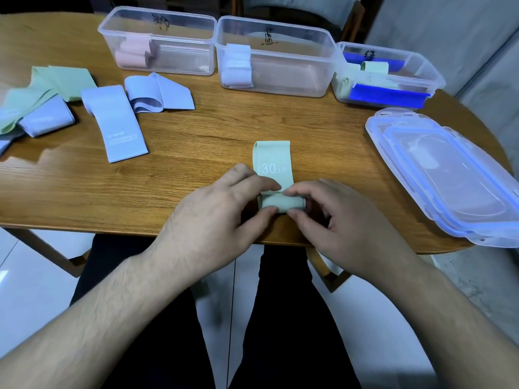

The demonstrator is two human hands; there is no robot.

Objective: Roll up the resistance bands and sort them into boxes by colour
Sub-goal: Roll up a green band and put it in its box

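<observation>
A pale green band (273, 160) marked "30 LB" lies near the table's front edge, its near end rolled into a short tube. My left hand (216, 211) pinches the roll's left end and my right hand (334, 217) pinches its right end, thumbs below and fingers on top. At the back stand three clear boxes: the left box (157, 26) holds pink rolls, the middle box (273, 32) holds lilac rolls, the right box (393, 77) holds green rolls and blue pieces. Loose lilac bands (118, 122) and green bands (47, 85) lie at the left.
A stack of clear lids with blue clips (446, 172) rests on the table's right end. The wooden table (210, 136) has an oval edge close to my lap. A chair stands behind the boxes.
</observation>
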